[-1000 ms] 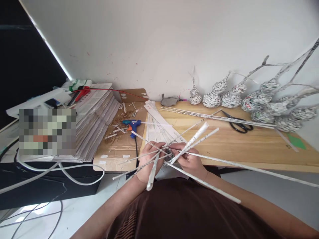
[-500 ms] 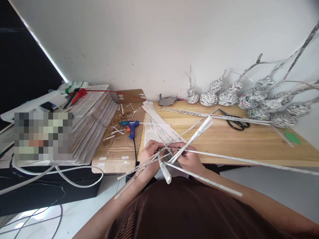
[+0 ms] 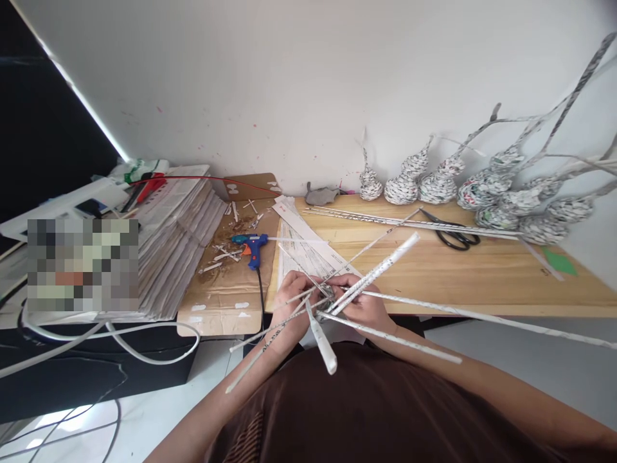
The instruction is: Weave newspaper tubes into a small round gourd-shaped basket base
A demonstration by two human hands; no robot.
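Observation:
Between my two hands is a small woven piece of rolled newspaper [image 3: 326, 293], with several long paper sticks fanning out from it. My left hand [image 3: 292, 302] is closed on its left side, fingers curled around the far edge. On the right side my right hand [image 3: 367, 307] grips the same piece, fingers bent at its rim. One long paper stick [image 3: 482, 314] runs out to the right past my forearm. A thicker paper tube [image 3: 322, 341] points toward my body, and another [image 3: 385, 267] slants up to the right. My fingertips are partly hidden by the sticks.
A blue glue gun [image 3: 254, 247] lies on brown cardboard [image 3: 216, 302] among paper scraps. Left of it rises a newspaper stack [image 3: 187, 225]. Black scissors [image 3: 453, 236] and loose paper sticks [image 3: 337, 217] lie behind my hands. Several woven gourd shapes [image 3: 402, 186] and branches [image 3: 583, 83] line the wall.
The sticks around the woven piece have shifted: a thin one now leans up to the left, and the thick tube reaches slightly nearer my body. Both hands keep their hold.

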